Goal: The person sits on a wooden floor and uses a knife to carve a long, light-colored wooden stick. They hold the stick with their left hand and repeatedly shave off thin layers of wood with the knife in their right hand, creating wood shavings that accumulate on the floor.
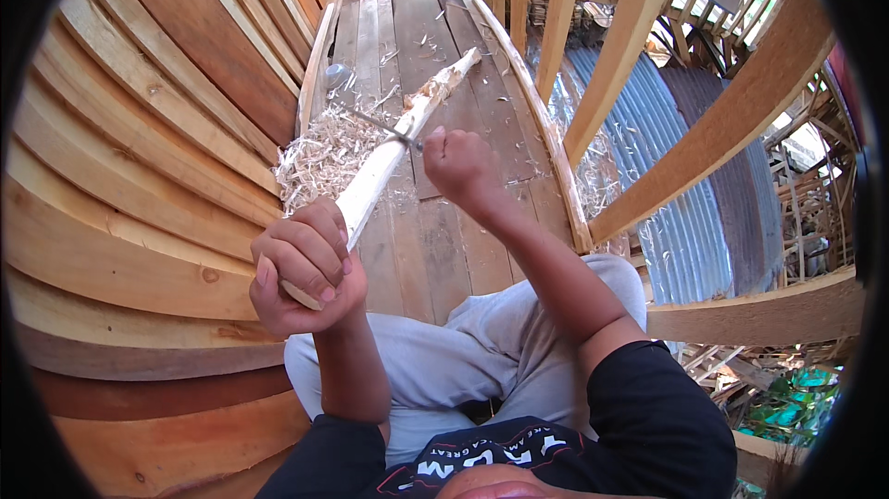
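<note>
My left hand (pixel 304 266) is closed around the near end of a long pale wooden stick (pixel 389 152). The stick slants up and away to the right, its far end resting on the plank floor, with bark still on the far part. My right hand (pixel 460 166) is a fist around the handle of a knife (pixel 381 127). The thin grey blade reaches left across the stick, lying against its peeled surface. A pile of wood shavings (pixel 324 155) lies on the floor just left of the stick.
Curved wooden planks (pixel 139 156) rise on the left. The plank floor (pixel 421 249) runs ahead. Slanted wooden ribs (pixel 639 45) and a curved edge board (pixel 546 129) stand on the right, with corrugated metal sheeting (pixel 685 221) below. My grey-trousered legs (pixel 482 342) are folded in front.
</note>
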A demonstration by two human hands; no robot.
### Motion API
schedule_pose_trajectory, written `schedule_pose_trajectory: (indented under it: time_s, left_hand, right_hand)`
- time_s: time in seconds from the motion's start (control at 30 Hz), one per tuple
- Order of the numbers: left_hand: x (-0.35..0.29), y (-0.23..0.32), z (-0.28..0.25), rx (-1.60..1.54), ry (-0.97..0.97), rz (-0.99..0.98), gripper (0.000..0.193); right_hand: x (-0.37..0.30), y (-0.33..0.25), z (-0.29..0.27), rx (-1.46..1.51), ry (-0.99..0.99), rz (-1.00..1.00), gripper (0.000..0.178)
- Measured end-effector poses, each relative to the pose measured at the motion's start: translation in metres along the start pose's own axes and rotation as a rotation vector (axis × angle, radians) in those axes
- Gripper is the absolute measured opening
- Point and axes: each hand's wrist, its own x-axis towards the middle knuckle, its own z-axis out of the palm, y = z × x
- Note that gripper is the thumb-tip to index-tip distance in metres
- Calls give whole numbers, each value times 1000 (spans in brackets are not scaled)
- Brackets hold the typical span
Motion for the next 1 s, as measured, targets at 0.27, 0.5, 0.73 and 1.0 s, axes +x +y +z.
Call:
schedule_pose_trajectory:
  time_s: [0.27,0.5,0.73,1.0]
  left_hand:
    - [-1,3,9,6,42,39,44]
    - [-7,-5,2,64,-45,-7,46]
    - [-3,-4,13,19,-61,38,46]
    - [2,25,15,5,-91,-18,47]
  right_hand:
    - [-14,-12,-2,1,34,-79,52]
    - [-14,-15,-10,17,29,-55,54]
    - [15,35,12,-17,117,24,54]
    - [23,56,30,-5,256,28,52]
